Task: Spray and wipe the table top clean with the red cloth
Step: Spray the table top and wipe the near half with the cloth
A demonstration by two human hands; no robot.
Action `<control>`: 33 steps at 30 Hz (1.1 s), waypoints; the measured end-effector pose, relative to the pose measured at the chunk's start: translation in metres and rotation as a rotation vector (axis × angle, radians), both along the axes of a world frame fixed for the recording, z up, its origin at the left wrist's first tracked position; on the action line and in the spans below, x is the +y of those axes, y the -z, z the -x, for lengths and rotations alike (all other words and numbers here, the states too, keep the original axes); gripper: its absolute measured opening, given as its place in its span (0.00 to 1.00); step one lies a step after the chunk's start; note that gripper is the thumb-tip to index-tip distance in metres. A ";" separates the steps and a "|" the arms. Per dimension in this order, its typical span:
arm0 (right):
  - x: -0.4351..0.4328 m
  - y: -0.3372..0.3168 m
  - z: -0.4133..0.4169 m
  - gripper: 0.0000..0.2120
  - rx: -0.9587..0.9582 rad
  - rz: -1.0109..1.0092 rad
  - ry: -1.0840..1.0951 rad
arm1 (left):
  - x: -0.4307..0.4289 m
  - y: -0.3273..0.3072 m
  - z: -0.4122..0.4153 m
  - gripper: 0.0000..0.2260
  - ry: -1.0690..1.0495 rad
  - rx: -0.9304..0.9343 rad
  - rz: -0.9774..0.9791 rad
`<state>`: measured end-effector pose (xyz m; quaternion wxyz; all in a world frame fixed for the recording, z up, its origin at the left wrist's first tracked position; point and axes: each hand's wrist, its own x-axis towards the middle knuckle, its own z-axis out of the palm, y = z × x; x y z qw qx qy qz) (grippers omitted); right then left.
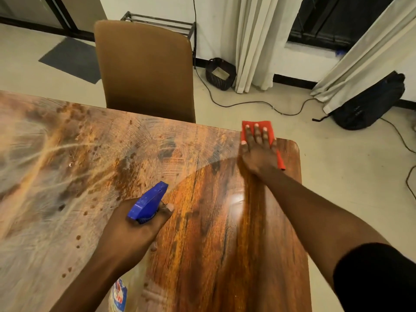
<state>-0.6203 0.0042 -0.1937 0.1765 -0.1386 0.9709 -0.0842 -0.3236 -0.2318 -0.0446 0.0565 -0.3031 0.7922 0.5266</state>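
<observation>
Red cloth (258, 128) is pressed flat beneath the right hand (258, 152) at the far right corner of the tabletop (225, 221), with its far edge seen projecting past the table's far rim and its near end showing just behind the wrist. The fingers of that hand are spread wide and laid flat upon the fabric, so the cloth is pinned rather than gripped. A spray bottle (147, 203) with a blue trigger head is held in the left hand (135, 233), closed around its neck, the nozzle pointed away from the body toward the far middle of the surface; the bottle's labelled body is glimpsed below the forearm. The surface is divided plainly: a dark, glossy wood grain is shown on the right side, around and near the right arm, while a hazy film with streaks and scattered droplets (78, 239) is spread across the whole left side. The cloth's long axis is judged to run roughly near-to-far, and the soiled area lies to its left, across from the right hand. The coming strokes are therefore judged to call for leftward sweeps by the right hand, the nearer to the boundary of the film. A brown chair (144, 70) is tucked at the far edge.
</observation>
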 end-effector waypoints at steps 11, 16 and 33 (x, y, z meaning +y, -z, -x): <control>-0.162 -0.013 -0.226 0.36 -0.119 0.136 -0.781 | -0.008 -0.021 -0.015 0.18 -0.059 0.031 0.031; -0.115 -0.005 -0.342 0.26 0.003 0.037 -1.152 | -0.001 -0.028 -0.034 0.22 -0.080 0.051 0.050; 0.144 0.009 -0.232 0.33 -0.042 0.007 -0.270 | 0.016 -0.023 -0.139 0.20 -0.098 -0.129 -0.066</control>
